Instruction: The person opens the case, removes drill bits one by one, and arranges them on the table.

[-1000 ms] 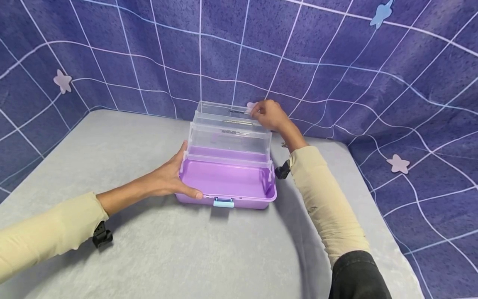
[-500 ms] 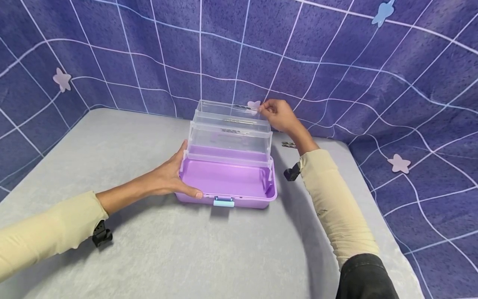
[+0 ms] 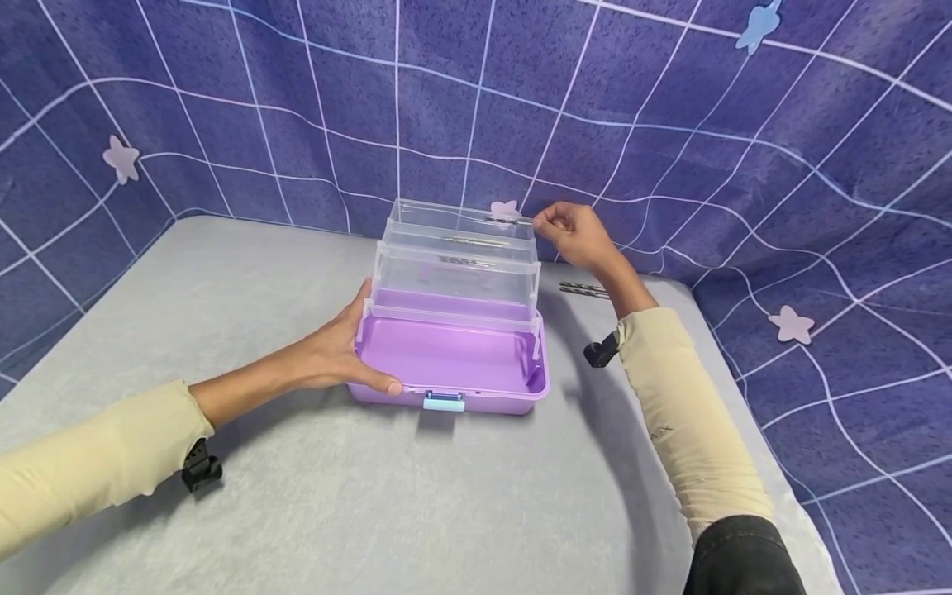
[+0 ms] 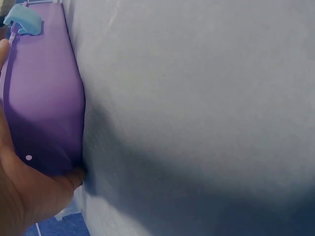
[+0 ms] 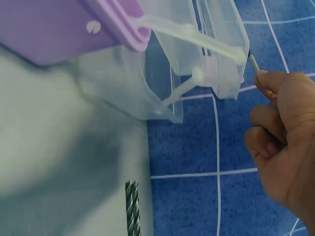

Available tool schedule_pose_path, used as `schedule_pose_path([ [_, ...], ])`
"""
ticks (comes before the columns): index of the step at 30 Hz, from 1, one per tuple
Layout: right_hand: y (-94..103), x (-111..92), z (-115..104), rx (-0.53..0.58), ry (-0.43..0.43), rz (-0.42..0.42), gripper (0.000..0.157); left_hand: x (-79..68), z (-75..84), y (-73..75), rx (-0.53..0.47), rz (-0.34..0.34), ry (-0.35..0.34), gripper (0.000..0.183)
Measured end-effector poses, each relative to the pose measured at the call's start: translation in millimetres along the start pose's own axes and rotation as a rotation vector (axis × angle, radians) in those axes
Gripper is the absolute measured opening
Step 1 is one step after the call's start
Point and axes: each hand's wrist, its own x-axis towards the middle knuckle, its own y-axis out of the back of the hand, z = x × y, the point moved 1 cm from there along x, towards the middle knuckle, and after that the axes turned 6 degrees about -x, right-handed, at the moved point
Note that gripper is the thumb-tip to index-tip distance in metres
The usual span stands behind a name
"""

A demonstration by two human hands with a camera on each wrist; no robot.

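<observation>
A purple toolbox (image 3: 498,405) stands wide open, its clear tiered trays (image 3: 416,281) fanned up toward the back. My left hand (image 3: 330,351) grips its left end, thumb along the front rim; the left wrist view shows the purple wall (image 4: 44,88) beside the palm. Above the right end of the top tray, my right hand (image 3: 580,237) pinches a thin drill bit (image 3: 511,221) by its shank (image 5: 254,63), the tip pointing left. Other drill bits (image 3: 474,242) lie in the tier below, with several darker bits (image 3: 464,261) one tier lower.
Several drill bits (image 3: 583,289) lie on the grey cloth (image 3: 476,504) right of the box, partly behind the right forearm. A light blue latch (image 3: 444,403) hangs at the box front. A purple gridded curtain (image 3: 446,107) with stars rises close behind the trays.
My right hand has moved right, drawing the pinched drill bit rightward along the top tray. More of the bits on the cloth now show. The left hand and toolbox have stayed put.
</observation>
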Motion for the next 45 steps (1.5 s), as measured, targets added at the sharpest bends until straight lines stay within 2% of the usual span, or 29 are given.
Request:
schedule_pose_path([
  [9, 11.9, -10, 15, 0.003, -0.046, 0.022, 0.029, -0.3, 0.4, -0.6, -0.018, -0.004, 0.009, 0.179],
  [21, 26.3, -21, 27, 0.081, -0.075, 0.065, 0.030, 1.0, 0.1, -0.7, -0.018, 0.001, 0.011, 0.178],
  [35, 39.3, -34, 39, 0.088, -0.113, 0.071, 0.034, 1.4, -0.3, -0.7, -0.060, -0.011, -0.037, 0.176],
  [45, 49.0, -45, 56, 0.036, -0.156, 0.084, 0.038, 0.8, -0.4, -0.7, -0.073, -0.011, -0.022, 0.176],
])
